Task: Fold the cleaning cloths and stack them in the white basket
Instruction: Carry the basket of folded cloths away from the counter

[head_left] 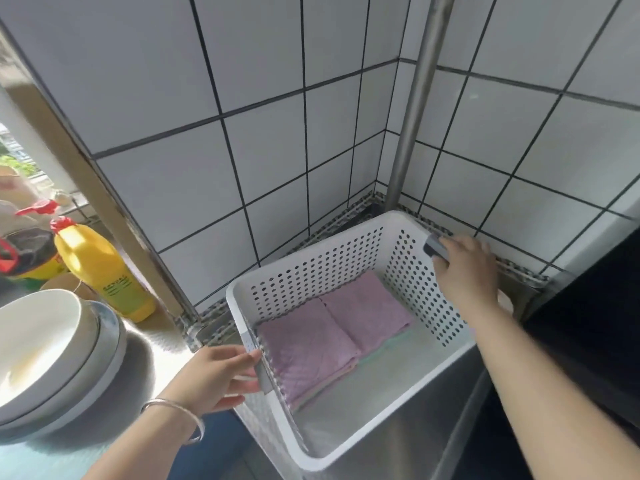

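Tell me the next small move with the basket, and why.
Probably set the basket down flat, or slide it toward the tiled corner. The left hand and right hand each grip a grey handle, and folded purple cloths already lie stacked inside, so the folding looks finished.

white basket (346, 441) gripped at both grey handles by left hand (221, 375) and right hand (467, 268) | folded purple cloths (332, 327) stacked inside
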A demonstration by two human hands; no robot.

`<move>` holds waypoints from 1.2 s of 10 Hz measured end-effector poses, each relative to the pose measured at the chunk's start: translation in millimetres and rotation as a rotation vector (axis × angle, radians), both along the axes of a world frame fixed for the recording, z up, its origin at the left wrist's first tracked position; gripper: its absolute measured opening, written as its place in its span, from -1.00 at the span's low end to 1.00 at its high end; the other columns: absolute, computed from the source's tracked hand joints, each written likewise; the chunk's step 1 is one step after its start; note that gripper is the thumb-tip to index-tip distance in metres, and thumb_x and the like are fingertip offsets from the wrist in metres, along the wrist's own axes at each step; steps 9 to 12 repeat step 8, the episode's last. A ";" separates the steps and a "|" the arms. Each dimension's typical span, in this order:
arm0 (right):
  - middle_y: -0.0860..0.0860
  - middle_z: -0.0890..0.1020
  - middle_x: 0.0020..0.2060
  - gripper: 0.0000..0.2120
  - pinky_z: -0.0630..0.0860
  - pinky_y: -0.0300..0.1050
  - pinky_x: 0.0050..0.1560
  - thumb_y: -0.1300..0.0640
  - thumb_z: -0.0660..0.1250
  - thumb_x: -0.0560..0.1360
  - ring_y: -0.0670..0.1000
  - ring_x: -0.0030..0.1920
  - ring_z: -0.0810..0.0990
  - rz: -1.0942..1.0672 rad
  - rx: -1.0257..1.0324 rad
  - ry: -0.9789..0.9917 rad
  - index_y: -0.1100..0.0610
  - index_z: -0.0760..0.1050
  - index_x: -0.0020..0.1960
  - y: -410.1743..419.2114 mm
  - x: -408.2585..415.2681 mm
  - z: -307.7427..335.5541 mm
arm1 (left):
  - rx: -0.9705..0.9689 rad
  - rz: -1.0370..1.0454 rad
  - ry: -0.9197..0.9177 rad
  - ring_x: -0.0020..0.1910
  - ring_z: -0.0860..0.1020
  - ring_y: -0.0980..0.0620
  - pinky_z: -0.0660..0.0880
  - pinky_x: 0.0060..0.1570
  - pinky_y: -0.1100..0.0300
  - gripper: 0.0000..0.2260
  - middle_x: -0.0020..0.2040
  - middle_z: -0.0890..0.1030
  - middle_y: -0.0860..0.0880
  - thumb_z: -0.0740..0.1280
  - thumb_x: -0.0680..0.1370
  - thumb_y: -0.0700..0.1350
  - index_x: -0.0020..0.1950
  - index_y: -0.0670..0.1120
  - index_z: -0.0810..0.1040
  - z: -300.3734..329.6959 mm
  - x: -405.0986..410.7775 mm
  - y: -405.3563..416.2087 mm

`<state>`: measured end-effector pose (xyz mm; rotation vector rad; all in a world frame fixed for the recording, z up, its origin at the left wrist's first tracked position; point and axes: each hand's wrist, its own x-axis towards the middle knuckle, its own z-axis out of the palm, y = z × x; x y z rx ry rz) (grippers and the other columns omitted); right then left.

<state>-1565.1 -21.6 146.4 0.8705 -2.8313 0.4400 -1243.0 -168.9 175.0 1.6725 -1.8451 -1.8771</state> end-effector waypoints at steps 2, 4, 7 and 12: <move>-0.03 0.62 0.02 -0.66 0.41 0.10 0.16 -0.11 0.23 0.42 0.03 0.10 0.48 0.215 -0.299 0.089 0.06 0.63 0.02 47.1 120.4 -25.1 | 0.043 0.039 0.062 -0.42 0.65 0.08 0.55 -0.09 0.10 -0.84 -0.35 0.66 -0.07 0.37 0.48 -0.20 -0.30 -0.12 0.51 3.1 -1.9 -4.3; -0.13 0.63 -0.26 -0.53 0.24 0.06 0.29 -0.11 0.07 0.54 -0.09 0.00 0.49 0.353 -0.412 0.158 0.04 0.58 -0.36 50.7 144.8 -54.1 | 0.033 0.022 0.124 -0.46 0.64 0.11 0.50 -0.19 0.17 -0.87 -0.30 0.67 -0.08 0.34 0.50 -0.19 -0.25 -0.12 0.55 0.0 -0.1 0.2; -0.04 0.52 -0.44 -0.65 0.36 0.04 0.09 0.08 0.16 0.44 0.02 -0.13 0.52 0.411 -0.441 0.145 0.16 0.47 -0.47 54.0 100.5 -56.0 | 0.105 0.014 0.226 -0.29 0.68 0.04 0.57 -0.26 0.25 -0.84 -0.32 0.67 -0.09 0.32 0.52 -0.16 -0.15 -0.26 0.52 -22.0 -9.1 16.0; -0.02 0.53 -0.39 -0.66 0.38 0.12 0.10 0.08 0.13 0.45 0.05 -0.14 0.52 0.443 -0.424 0.104 0.16 0.51 -0.42 51.4 94.0 -55.1 | 0.075 0.013 0.225 -0.29 0.68 0.09 0.57 -0.21 0.23 -0.81 -0.34 0.68 -0.06 0.33 0.52 -0.13 -0.14 -0.27 0.54 -23.0 -9.3 19.9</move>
